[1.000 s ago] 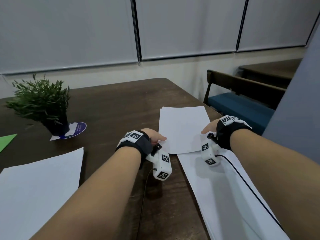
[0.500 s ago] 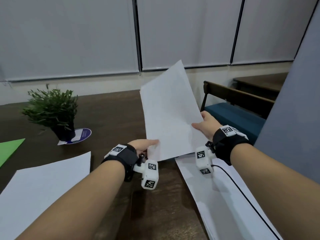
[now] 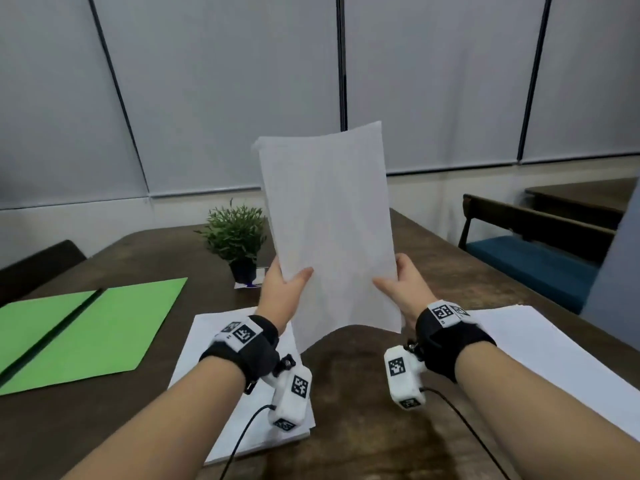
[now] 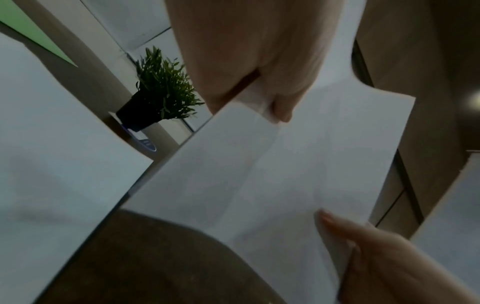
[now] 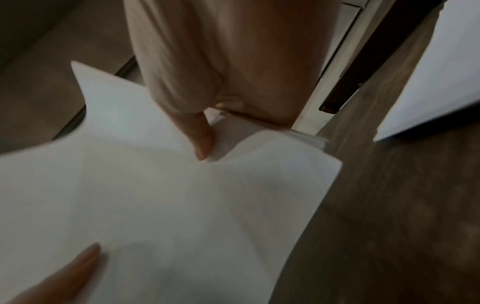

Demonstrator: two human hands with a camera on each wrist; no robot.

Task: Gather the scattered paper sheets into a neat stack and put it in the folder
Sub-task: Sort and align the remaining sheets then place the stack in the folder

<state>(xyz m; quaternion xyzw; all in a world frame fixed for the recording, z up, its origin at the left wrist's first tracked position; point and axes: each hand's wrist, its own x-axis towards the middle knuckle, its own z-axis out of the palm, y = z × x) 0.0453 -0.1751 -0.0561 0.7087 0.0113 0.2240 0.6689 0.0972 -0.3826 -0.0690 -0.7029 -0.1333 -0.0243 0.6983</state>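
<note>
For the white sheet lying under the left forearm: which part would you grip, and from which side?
Probably the near right corner of the flat sheet, coming in from the right over bare table. It lies flat, so a fingertip must lift an edge first, and that corner sits clear of the green folder. Both hands, left hand and right hand, currently hold the raised paper.

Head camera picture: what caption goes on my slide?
Both hands, left hand and right hand, hold paper sheets upright above the table.

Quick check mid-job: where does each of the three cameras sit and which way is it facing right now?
Head: worn high, facing forward and down at the table; both forearms, left hand, right hand.
Left wrist: looks along the left hand at the held sheets, plant beyond.
Right wrist: looks along the right hand at the sheets.
Shared: all show the sheets.
</note>
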